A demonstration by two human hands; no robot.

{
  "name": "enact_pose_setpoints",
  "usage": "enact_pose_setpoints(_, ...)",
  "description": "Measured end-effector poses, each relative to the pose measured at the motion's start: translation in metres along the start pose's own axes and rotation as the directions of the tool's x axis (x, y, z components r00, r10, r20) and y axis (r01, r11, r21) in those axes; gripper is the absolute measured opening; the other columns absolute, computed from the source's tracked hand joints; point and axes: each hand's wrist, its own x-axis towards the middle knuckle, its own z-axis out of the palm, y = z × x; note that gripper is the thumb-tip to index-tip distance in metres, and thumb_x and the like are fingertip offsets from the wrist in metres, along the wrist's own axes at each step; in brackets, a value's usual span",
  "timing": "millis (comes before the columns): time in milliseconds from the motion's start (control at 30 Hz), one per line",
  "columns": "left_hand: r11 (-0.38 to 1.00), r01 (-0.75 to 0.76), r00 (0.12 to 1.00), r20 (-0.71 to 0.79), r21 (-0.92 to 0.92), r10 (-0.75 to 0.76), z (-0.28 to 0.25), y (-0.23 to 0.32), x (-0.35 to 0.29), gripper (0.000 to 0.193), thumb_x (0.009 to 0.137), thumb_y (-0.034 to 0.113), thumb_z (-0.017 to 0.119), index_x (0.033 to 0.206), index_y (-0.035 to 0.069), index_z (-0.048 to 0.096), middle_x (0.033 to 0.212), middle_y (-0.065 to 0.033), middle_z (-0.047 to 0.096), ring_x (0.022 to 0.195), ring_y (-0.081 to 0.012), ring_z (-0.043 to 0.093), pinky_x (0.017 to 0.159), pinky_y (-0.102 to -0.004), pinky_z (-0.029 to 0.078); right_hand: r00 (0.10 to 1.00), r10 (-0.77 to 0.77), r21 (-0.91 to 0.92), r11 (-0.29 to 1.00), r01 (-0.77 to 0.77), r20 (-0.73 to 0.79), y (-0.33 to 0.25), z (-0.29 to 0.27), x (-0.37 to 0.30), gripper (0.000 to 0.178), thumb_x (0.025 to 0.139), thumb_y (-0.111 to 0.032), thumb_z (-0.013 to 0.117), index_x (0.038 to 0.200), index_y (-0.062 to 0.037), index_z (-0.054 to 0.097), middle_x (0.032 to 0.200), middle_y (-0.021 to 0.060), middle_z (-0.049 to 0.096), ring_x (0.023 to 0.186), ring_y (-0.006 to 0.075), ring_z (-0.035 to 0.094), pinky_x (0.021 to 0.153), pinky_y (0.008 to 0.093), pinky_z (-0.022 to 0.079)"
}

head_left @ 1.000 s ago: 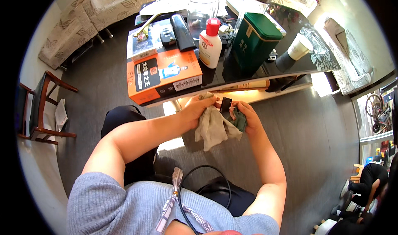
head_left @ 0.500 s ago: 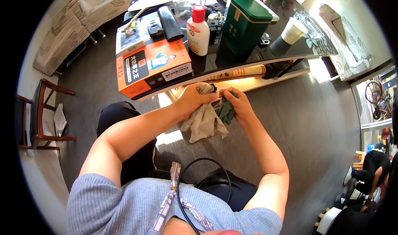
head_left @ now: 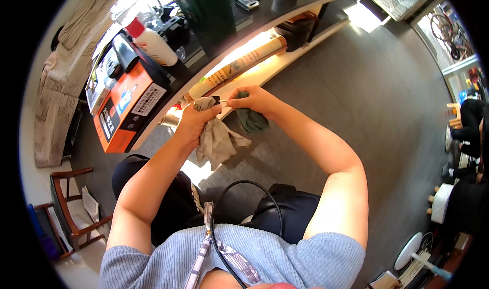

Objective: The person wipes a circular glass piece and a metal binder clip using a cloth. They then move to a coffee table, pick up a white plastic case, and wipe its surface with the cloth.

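My left hand (head_left: 192, 123) grips a beige sock (head_left: 216, 140) that hangs down from it, with a small black tag at its top. My right hand (head_left: 251, 99) holds a dark green sock (head_left: 252, 120) and pinches a thin thread or tag pin that runs toward the beige sock's tag. Both hands meet just below the edge of a dark low table (head_left: 239, 37). My forearms reach up from the lower part of the head view over my lap.
On the table stand an orange box (head_left: 127, 108), a white bottle with a red cap (head_left: 151, 43) and a dark green box (head_left: 206, 9). A rolled scroll (head_left: 237, 67) lies on the shelf below. A wooden chair (head_left: 69, 207) stands at left. A black cable (head_left: 244, 187) loops over my lap.
The view has tilted, so the table slid up and left. My hands have drawn slightly apart, with the green sock now separate in the right hand and the beige one in the left.
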Motion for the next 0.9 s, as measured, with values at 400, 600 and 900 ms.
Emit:
enact_pose_setpoints(400,0.995,-0.099,0.986,-0.135,-0.033,0.094,-0.015,-0.021,0.027,0.024,0.082,0.005,0.073,0.101,0.005,0.059,0.088,-0.0021,0.06,0.077,-0.0121,0.057,0.069,-0.027,0.049,0.998,-0.005,-0.368,0.93,-0.018,-0.062,-0.003,-0.014,0.015,0.021,0.08,-0.017,0.075,0.088,0.0022,0.07,0.081,0.0076,0.069,0.071,0.0128,0.062,0.065,0.0262,0.05)
enact_pose_setpoints(600,0.998,-0.039,0.987,-0.155,-0.04,0.032,-0.011,-0.012,0.019,0.027,0.081,0.006,0.074,0.105,0.006,0.06,0.089,-0.0011,0.058,0.079,-0.0114,0.055,0.069,-0.0259,0.048,0.861,-0.176,-0.227,0.971,0.072,-0.477,0.006,-0.086,0.079,0.023,0.073,-0.016,0.078,0.081,0.0041,0.07,0.079,0.0101,0.069,0.07,0.0153,0.063,0.063,0.029,0.049)
enact_pose_setpoints(900,0.978,0.133,0.989,0.04,0.16,-0.141,0.003,0.012,-0.027,0.022,0.082,0.007,0.073,0.101,0.005,0.063,0.086,0.0014,0.059,0.078,-0.0063,0.054,0.07,-0.022,0.045,0.453,-0.094,-0.293,0.872,-0.393,-0.886,0.001,-0.203,0.236,0.067,0.079,-0.048,0.068,0.122,0.003,0.058,0.134,0.0242,0.048,0.131,0.0315,0.036,0.108,0.0402,0.024)
